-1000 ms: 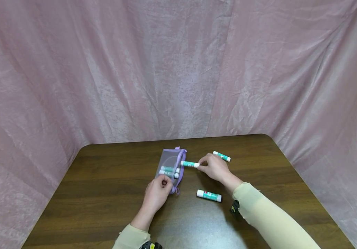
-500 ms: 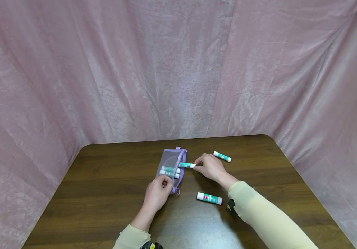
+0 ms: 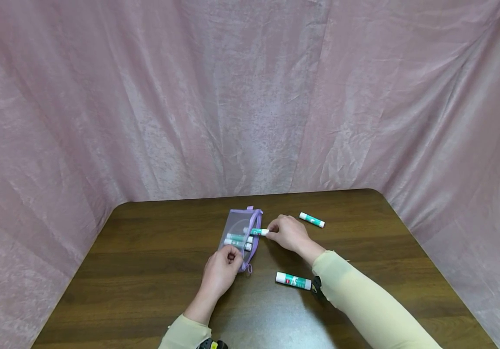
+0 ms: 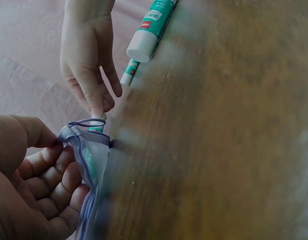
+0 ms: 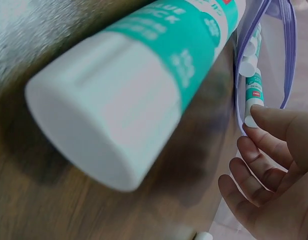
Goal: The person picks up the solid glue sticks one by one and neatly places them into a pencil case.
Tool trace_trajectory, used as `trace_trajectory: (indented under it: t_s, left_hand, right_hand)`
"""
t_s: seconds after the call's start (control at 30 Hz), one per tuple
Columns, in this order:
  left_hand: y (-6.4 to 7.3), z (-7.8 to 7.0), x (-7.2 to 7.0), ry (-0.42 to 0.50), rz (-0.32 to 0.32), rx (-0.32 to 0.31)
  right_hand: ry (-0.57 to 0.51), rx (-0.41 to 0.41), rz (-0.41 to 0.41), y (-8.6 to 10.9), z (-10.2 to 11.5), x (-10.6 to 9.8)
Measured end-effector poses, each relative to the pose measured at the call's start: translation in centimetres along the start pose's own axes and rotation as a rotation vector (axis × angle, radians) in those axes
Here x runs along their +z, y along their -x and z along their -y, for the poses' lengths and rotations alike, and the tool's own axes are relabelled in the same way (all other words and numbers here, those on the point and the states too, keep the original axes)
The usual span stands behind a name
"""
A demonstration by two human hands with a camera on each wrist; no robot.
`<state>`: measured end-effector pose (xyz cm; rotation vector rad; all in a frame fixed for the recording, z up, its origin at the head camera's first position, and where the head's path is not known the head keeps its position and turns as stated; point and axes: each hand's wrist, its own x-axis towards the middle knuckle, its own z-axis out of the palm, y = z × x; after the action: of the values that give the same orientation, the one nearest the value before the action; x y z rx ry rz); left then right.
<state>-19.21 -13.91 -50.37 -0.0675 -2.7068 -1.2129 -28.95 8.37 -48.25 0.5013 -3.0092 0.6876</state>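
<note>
A purple-edged mesh zipper pouch lies on the table with its zipped side open to the right. Two glue sticks show through its mesh. My left hand pinches the pouch's near corner, by the zipper ring. Between thumb and fingertips my right hand pinches the white end of a green and white glue stick, whose other end is inside the pouch mouth. In the right wrist view the pinched glue stick lies beside the ones within the pouch.
One glue stick lies on the wooden table near my right wrist, large in the right wrist view. Another glue stick lies beyond my right hand. Pink curtains hang behind the table.
My right hand has moved left, sliding the pinched glue stick from the pouch's edge partway inside. The left hand stays at the pouch corner.
</note>
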Motion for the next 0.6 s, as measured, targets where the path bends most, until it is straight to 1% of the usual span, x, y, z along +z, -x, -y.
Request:
trace_trajectory:
  t_s: [0.2, 0.4, 0.6]
  left_hand:
    - [0.0, 0.1, 0.0, -0.007, -0.006, 0.004]
    - [0.0, 0.1, 0.0, 0.000, -0.003, 0.001]
    - [0.0, 0.0, 0.0, 0.009, 0.000, -0.004]
  right_hand:
    - [0.000, 0.015, 0.004, -0.4, 0.5, 0.2]
    - [0.004, 0.001, 0.010, -0.7, 0.7, 0.5]
    - [-0.004, 0.005, 0.027, -0.9, 1.1, 0.5]
